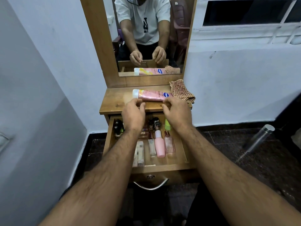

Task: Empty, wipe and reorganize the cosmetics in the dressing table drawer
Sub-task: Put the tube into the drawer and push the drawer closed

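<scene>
place: home bedroom | cues: wooden dressing table (114,101), mirror (149,38), cosmetics drawer (182,149)

A: Where does the drawer (182,149) sit?

B: Centre of the frame, pulled out below the table top (114,101). Bottles lie in it: 1 bottle (159,145) right of centre, a flask (169,144) just right of it, small vials (154,123) behind them.

A: And on top?

B: A tube (151,95) lies on its side, a cloth (181,91) touching its right end. The mirror (146,38) stands behind both, upper centre.

A: The hands?

B: The left hand (133,114) and right hand (176,111) hover over the drawer's back, at the table top's front edge, just before the tube.
</scene>
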Demonstrator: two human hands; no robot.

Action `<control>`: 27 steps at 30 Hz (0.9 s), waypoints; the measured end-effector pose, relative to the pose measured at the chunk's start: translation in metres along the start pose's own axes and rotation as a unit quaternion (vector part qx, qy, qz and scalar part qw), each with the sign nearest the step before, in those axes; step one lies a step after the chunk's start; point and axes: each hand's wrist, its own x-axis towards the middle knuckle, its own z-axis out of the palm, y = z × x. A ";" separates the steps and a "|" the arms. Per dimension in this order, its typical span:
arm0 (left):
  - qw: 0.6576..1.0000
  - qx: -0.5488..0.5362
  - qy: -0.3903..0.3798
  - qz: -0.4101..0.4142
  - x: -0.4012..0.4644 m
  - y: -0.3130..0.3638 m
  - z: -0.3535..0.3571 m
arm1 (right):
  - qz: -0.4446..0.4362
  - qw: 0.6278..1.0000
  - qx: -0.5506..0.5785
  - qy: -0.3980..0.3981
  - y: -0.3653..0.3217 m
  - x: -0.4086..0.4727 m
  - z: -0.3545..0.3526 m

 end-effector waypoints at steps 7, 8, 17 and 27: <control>0.997 0.069 -0.024 -0.022 0.079 0.003 -0.004 | -0.022 0.982 -0.113 -0.151 -0.007 0.085 0.005; 0.995 0.082 -0.038 -0.033 0.086 0.002 -0.003 | -0.025 0.975 -0.125 -0.181 -0.007 0.093 0.005; 0.980 0.116 -0.139 -0.078 0.111 -0.004 0.018 | 0.007 0.912 -0.151 -0.381 -0.008 0.124 0.026; 0.988 -0.106 -0.078 -0.084 0.099 0.005 -0.015 | -0.068 0.953 -0.119 -0.271 -0.025 0.103 0.003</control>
